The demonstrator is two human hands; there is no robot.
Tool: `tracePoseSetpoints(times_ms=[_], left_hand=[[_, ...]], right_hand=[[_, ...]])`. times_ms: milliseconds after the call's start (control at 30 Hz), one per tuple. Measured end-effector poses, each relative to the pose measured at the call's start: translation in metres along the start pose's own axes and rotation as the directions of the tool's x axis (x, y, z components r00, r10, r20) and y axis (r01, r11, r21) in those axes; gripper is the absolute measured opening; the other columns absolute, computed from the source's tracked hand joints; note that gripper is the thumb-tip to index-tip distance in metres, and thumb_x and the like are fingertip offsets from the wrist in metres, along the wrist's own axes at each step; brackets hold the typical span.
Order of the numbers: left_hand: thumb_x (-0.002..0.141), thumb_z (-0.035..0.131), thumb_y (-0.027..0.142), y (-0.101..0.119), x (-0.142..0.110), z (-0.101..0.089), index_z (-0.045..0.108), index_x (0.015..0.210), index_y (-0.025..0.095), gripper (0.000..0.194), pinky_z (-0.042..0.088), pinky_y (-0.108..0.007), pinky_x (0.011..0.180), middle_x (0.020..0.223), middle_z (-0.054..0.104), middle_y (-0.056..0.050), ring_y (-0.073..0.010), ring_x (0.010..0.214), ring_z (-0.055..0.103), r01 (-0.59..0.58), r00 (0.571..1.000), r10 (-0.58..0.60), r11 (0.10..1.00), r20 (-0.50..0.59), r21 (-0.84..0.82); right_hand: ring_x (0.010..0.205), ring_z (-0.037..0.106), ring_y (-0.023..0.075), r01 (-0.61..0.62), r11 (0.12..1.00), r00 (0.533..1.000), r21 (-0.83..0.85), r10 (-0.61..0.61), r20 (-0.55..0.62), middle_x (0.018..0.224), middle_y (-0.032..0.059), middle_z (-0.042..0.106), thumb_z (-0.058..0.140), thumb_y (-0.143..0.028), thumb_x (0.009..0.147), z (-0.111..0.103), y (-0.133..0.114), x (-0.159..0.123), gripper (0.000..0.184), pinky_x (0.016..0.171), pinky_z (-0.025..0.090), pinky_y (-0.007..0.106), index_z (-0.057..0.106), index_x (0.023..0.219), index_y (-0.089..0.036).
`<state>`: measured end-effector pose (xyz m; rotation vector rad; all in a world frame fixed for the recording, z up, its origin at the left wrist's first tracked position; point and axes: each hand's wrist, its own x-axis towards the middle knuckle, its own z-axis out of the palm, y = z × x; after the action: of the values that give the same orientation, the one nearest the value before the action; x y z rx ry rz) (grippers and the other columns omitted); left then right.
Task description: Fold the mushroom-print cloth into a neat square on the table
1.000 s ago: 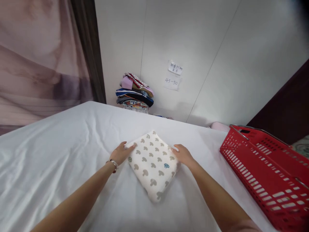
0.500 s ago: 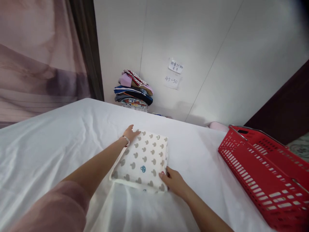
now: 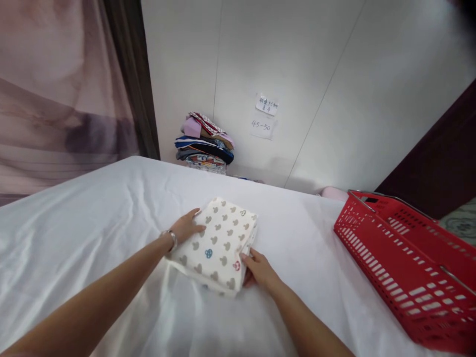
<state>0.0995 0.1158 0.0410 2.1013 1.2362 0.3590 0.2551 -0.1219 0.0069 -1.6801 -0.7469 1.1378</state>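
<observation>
A folded cream cloth with small mushroom prints (image 3: 217, 243) lies on the white sheet (image 3: 92, 238) in the middle of the view. My left hand (image 3: 186, 228), a bracelet on its wrist, rests on the cloth's left edge with the fingers laid flat. My right hand (image 3: 256, 270) grips the cloth's near right corner, thumb on top and fingers tucked under the layers, lifting that corner slightly.
A red plastic basket (image 3: 401, 267) stands on the sheet at the right. A stack of folded colourful clothes (image 3: 204, 144) sits at the back against the white wall, under two paper notes (image 3: 265, 115). A curtain (image 3: 67, 89) hangs at the left.
The cloth has been turned and shifted to the left. My right hand came from its far right side to its near right corner and gripped it; my left hand stayed on the left edge.
</observation>
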Motion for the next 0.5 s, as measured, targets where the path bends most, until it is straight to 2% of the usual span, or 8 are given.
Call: tracePoseSetpoints(times_ms=[67,100,167,200,267,333,400,500], left_hand=[[0.062,0.065,0.040,-0.001,0.014,-0.008,0.047,0.127,0.024,0.069,0.049,-0.029,0.077,0.112,0.064,-0.006,-0.0250,0.096,0.062,-0.010,0.996,0.005,0.998,0.087,0.059],[0.063,0.065,0.041,-0.001,0.018,-0.011,0.048,0.127,0.023,0.068,0.048,-0.030,0.078,0.112,0.063,-0.007,-0.0260,0.097,0.061,-0.012,0.993,-0.001,0.994,0.121,0.107],[0.064,0.065,0.040,0.000,0.018,-0.012,0.052,0.123,0.021,0.063,0.047,-0.032,0.083,0.115,0.061,-0.010,-0.0278,0.101,0.059,-0.042,0.996,0.023,0.977,0.091,0.209],[0.065,0.064,0.038,0.002,0.012,-0.010,0.054,0.120,0.021,0.058,0.045,-0.033,0.087,0.117,0.060,-0.010,-0.0280,0.105,0.057,-0.092,0.995,0.081,0.965,0.054,0.244],[0.069,0.062,0.035,0.009,-0.008,-0.002,0.060,0.112,0.022,0.045,0.040,-0.033,0.096,0.120,0.058,-0.009,-0.0268,0.111,0.053,-0.240,0.967,0.255,0.934,-0.023,0.264],[0.074,0.059,0.035,0.016,-0.037,0.011,0.063,0.105,0.023,0.033,0.037,-0.032,0.099,0.117,0.060,-0.007,-0.0238,0.111,0.053,-0.400,0.908,0.417,0.890,-0.040,0.218],[0.079,0.054,0.037,0.022,-0.070,0.025,0.065,0.099,0.025,0.026,0.040,-0.032,0.094,0.108,0.064,-0.006,-0.0216,0.103,0.056,-0.548,0.834,0.551,0.823,0.021,0.147],[0.080,0.054,0.043,0.025,-0.111,0.040,0.067,0.094,0.025,0.026,0.041,-0.036,0.089,0.100,0.065,-0.006,-0.0223,0.096,0.057,-0.637,0.771,0.632,0.764,0.078,0.101]], right_hand=[[0.046,0.057,0.0130,-0.050,0.996,0.996,0.071,0.045,0.071,0.064,-0.0009,0.060,0.054,-0.058,0.074,0.007,0.007,-0.006,0.054,0.044,0.048,0.026,0.053,0.112,-0.020],[0.045,0.056,0.0117,-0.042,0.995,0.997,0.091,0.036,0.070,0.065,-0.0014,0.059,0.057,-0.057,0.072,0.007,0.010,-0.007,0.056,0.042,0.047,0.024,0.053,0.113,-0.020],[0.046,0.056,0.0099,-0.018,0.993,1.000,0.120,0.018,0.003,0.070,-0.0007,0.060,0.061,-0.053,0.070,0.003,0.014,-0.005,0.058,0.042,0.046,0.022,0.052,0.116,-0.019],[0.046,0.056,0.0096,-0.011,0.992,0.999,0.128,0.017,-0.050,0.072,0.0000,0.061,0.061,-0.050,0.069,-0.002,0.014,-0.003,0.059,0.041,0.045,0.021,0.052,0.117,-0.018],[0.049,0.056,0.0101,0.029,0.990,0.984,0.137,-0.005,-0.177,0.075,0.0020,0.062,0.062,-0.045,0.068,-0.015,0.012,0.005,0.057,0.040,0.043,0.020,0.052,0.115,-0.015],[0.057,0.059,0.0121,0.105,0.986,0.955,0.127,-0.064,-0.290,0.080,0.0043,0.063,0.062,-0.041,0.066,-0.029,0.006,0.015,0.052,0.043,0.043,0.021,0.055,0.109,-0.014],[0.065,0.060,0.0141,0.173,0.978,0.925,0.115,-0.121,-0.360,0.084,0.0060,0.063,0.061,-0.037,0.066,-0.037,-0.002,0.023,0.045,0.047,0.046,0.022,0.057,0.103,-0.014],[0.068,0.060,0.0145,0.234,0.965,0.902,0.115,-0.172,-0.396,0.087,0.0066,0.064,0.057,-0.037,0.068,-0.035,-0.010,0.029,0.038,0.049,0.046,0.022,0.059,0.099,-0.015]])
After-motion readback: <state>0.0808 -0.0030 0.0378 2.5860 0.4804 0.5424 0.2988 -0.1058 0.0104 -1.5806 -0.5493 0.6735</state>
